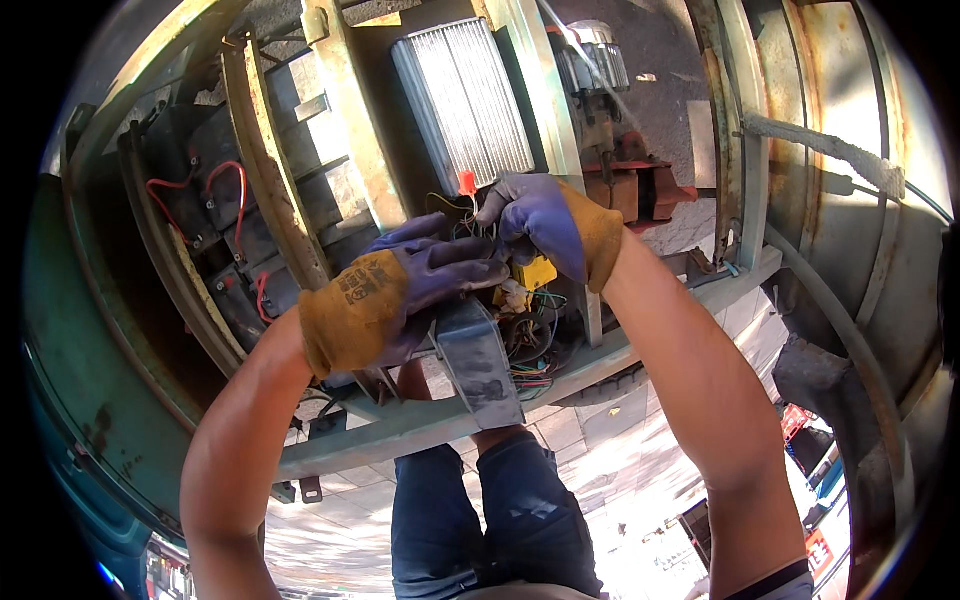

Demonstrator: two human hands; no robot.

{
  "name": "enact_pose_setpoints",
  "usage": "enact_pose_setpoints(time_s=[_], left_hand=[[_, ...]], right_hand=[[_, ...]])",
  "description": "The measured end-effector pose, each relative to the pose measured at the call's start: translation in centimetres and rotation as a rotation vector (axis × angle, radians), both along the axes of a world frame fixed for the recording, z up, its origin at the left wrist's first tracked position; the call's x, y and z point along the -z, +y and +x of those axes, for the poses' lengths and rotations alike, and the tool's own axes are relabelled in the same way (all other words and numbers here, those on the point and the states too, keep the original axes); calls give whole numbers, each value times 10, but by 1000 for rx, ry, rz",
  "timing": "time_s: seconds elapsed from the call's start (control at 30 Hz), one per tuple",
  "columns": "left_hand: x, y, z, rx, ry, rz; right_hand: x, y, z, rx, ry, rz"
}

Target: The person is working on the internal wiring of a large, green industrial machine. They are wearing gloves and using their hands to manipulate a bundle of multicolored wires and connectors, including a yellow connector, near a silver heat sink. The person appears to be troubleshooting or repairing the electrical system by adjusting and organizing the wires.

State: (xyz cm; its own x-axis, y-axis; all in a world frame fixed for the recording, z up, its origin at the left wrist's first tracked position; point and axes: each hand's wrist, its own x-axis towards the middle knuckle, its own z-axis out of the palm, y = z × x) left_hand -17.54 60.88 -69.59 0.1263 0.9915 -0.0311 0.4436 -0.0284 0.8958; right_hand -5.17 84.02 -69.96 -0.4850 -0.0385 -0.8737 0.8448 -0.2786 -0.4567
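Observation:
Both my hands wear purple gloves with orange cuffs and meet over a bundle of thin wires [478, 228] below a silver finned metal box [465, 100]. My left hand [430, 268] reaches in from the left with its fingers stretched and apart, the tips against the wires. On the other side, my right hand [545, 222] is closed, thumb and fingers curled at the wires; its fingertips partly hide what they pinch. A red connector [467, 183] sticks up just above the fingertips. Beneath my hands are a yellow part [535, 272] and a whitish connector [514, 296].
A dark plastic cover [478, 362] stands near the front frame bar [380, 437]. Black batteries [215, 180] with red cables lie left, between rusty frame rails [270, 165]. A motor-like metal unit [592, 60] and a red bracket [640, 192] sit right. Loose coloured wires [530, 375] hang below.

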Motion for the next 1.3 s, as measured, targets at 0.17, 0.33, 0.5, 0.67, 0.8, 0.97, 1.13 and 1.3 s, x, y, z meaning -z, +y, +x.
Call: enact_pose_setpoints(time_s=[0.17,0.33,0.5,0.67,0.8,0.97,1.13,1.3], left_hand=[[-27,4,0,-68,311,-133],[-32,23,-13,-9,871,-189],[-28,44,-1,102,879,-320],[-20,45,8,143,824,-441],[-25,48,8,175,845,-432],[-28,65,-7,266,582,-537],[-20,62,-13,285,506,-507],[-15,58,-12,264,492,-464]], right_hand=[[6,10,4,-11,17,-72],[13,4,21,-26,82,15],[-6,-31,26,-309,196,552],[-14,-40,28,-426,179,652],[-1,-27,13,-570,152,580],[7,5,25,-164,99,-7],[3,8,23,-165,99,-62],[5,-3,29,-56,132,-25]])
